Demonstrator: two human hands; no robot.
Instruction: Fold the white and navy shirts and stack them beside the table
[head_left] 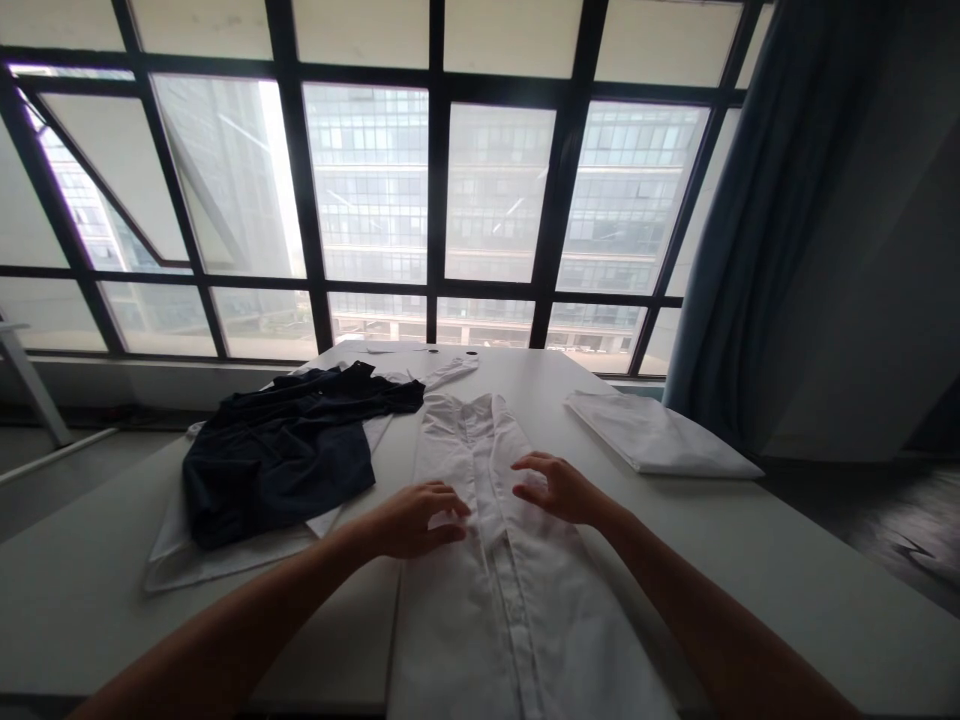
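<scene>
A white shirt [450, 620] lies lengthwise before me, its button placket running down the middle and its collar end at the far side. Over its left half is my left hand [420, 518], fingers apart and curved toward the placket. My right hand [553, 488] is over the right half, thumb and fingers spread with a gap between them. Neither hand holds any cloth; whether the fingertips touch the fabric I cannot tell. The lower part of the shirt runs out of view at the bottom.
On the white table [750, 560], a dark navy shirt [285, 450] lies at left over white garments [217, 570]. A folded white garment [660, 435] rests at the right. Behind the table stand large windows [491, 190], with a blue curtain [757, 260] at right.
</scene>
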